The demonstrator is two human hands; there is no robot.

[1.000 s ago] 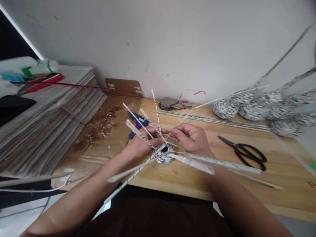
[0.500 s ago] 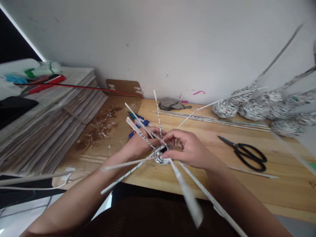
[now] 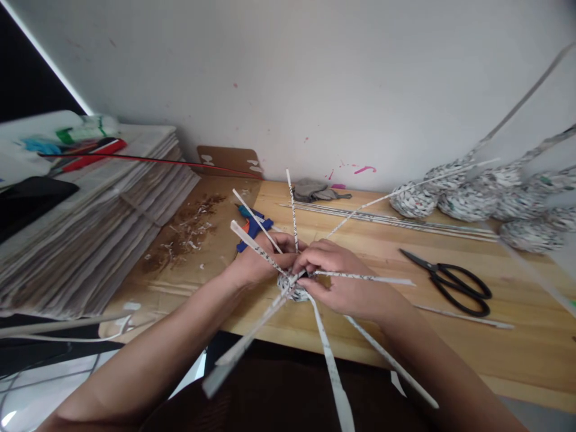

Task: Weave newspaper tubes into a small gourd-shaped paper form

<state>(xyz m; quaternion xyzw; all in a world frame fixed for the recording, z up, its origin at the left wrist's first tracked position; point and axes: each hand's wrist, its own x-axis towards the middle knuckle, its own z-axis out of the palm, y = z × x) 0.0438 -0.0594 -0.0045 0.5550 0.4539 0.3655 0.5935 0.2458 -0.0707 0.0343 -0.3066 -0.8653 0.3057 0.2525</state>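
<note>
A small round piece woven from rolled newspaper tubes (image 3: 292, 293) is held just above the wooden table, with several long paper tubes sticking out of it in all directions. My left hand (image 3: 265, 257) is closed on its far left side, fingertips partly hidden behind the work. From the right, my right hand (image 3: 335, 273) pinches the rim with thumb and fingers by the dark opening. One printed paper tube (image 3: 364, 276) lies across the back of my right hand. Another white paper tube (image 3: 330, 360) points down toward my lap.
Black-handled scissors (image 3: 459, 288) lie on the right, near a loose tube. Finished woven balls (image 3: 414, 200) line the back right. Behind my hands are a grey cloth (image 3: 315, 191), thin paper rods (image 3: 391, 221) and a blue tool (image 3: 254, 228). Bundled newspapers (image 3: 112, 222) stand left.
A tube that pointed up-left across the work now lies to the right over my right hand. The two left-pointing tubes have swung down closer together. Both hands stay at the woven piece.
</note>
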